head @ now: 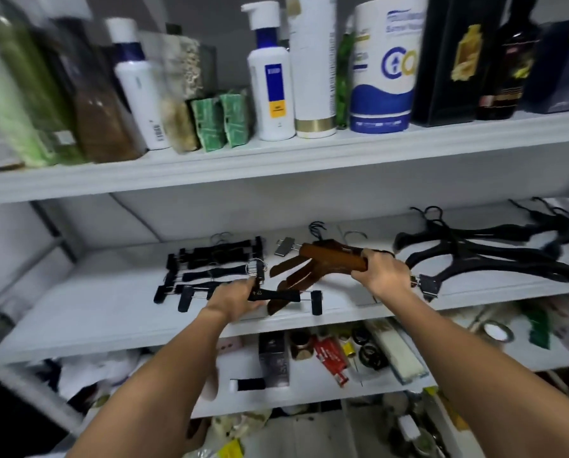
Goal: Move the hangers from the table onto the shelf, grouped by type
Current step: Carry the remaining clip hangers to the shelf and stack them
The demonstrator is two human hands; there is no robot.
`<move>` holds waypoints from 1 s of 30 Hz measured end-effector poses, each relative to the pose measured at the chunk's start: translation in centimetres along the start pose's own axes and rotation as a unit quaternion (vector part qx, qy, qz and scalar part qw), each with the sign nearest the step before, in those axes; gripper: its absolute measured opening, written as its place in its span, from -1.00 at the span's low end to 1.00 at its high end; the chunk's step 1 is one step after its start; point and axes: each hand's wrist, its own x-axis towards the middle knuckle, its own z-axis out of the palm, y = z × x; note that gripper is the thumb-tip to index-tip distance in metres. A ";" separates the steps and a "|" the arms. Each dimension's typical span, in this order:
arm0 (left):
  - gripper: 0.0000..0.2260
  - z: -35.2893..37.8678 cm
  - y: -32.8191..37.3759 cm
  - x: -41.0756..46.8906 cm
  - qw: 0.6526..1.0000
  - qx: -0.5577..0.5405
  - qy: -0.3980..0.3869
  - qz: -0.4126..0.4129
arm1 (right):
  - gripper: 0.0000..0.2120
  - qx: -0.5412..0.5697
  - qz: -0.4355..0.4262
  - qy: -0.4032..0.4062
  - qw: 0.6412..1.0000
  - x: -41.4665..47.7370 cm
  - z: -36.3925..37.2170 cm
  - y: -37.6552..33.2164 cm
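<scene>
On the white middle shelf (111,325) lie three groups of hangers. Black clip hangers (210,262) are stacked at the left. Brown wooden hangers (309,269) fan out in the centre. Black plastic hangers (491,252) spread out at the right. My left hand (240,297) grips a black clip hanger (283,297) at the front of the shelf, beside the black clip stack. My right hand (384,276) holds the top brown wooden hanger (336,256) by its right end, with a metal clip (427,287) showing past the fingers.
The upper shelf (276,160) carries bottles, green packets, a paper roll and dark boxes. The lower shelf (309,388) holds small boxes, tape rolls and a red tube. Cluttered items sit below. A white wall panel stands at the left.
</scene>
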 end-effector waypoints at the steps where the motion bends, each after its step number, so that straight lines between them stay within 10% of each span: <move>1: -0.57 0.2 -0.5 -0.3 1.000 0.002 -0.003 -0.008 | -0.67 -0.002 -0.006 -0.002 1.000 0.1 0.3 -0.6; 30: -0.62 7.4 -18.9 3.9 0.985 -0.156 -0.075 0.002 | -0.75 -0.010 0.015 -0.008 1.000 3.0 9.2 -19.0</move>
